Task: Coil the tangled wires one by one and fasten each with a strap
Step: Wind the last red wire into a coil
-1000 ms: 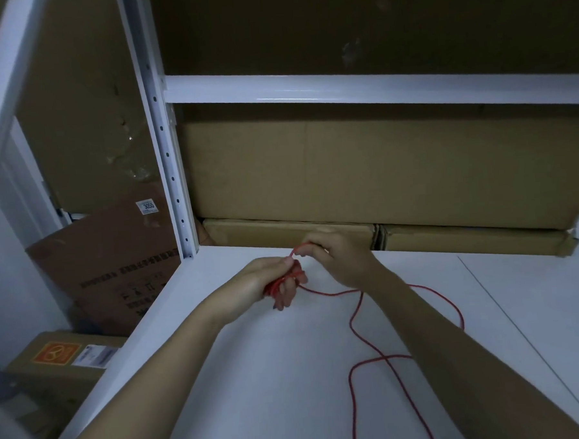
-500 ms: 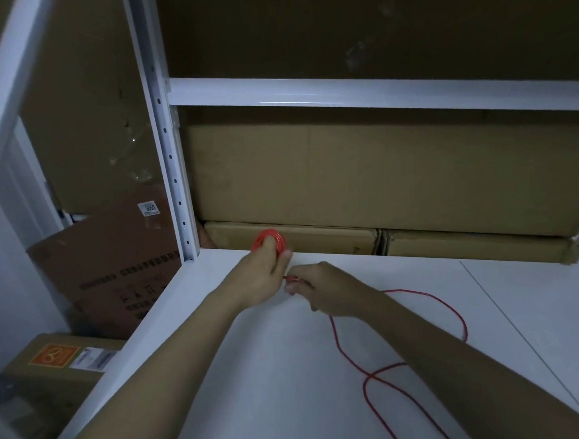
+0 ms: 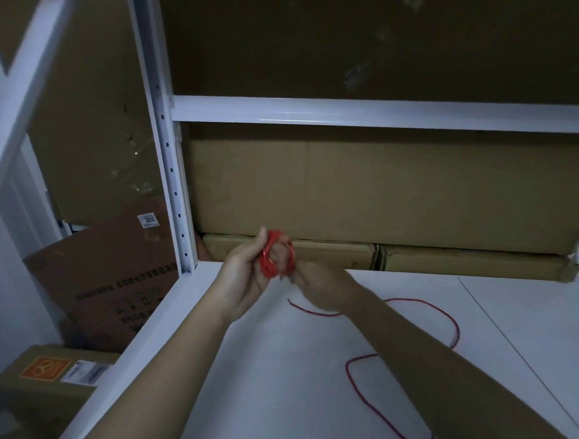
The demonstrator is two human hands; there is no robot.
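Cardboard box (image 3: 45,376), orange label: on the floor, left of the bench. Brown carton (image 3: 106,279), sticker "3055": leaning behind it.
White upright post (image 3: 174,198): at the bench's (image 3: 274,404) back-left corner.
Left hand (image 3: 248,282): raised above the back-left corner, fingers curled round a small coil of red wire (image 3: 278,253).
Right hand (image 3: 318,288): just beside the coil, apparently pinching the wire; fingers partly hidden.
Loose wire tail: trails from the hands in loops across the bench top toward the front edge.
Flat cartons (image 3: 380,194): stacked along the back edge.
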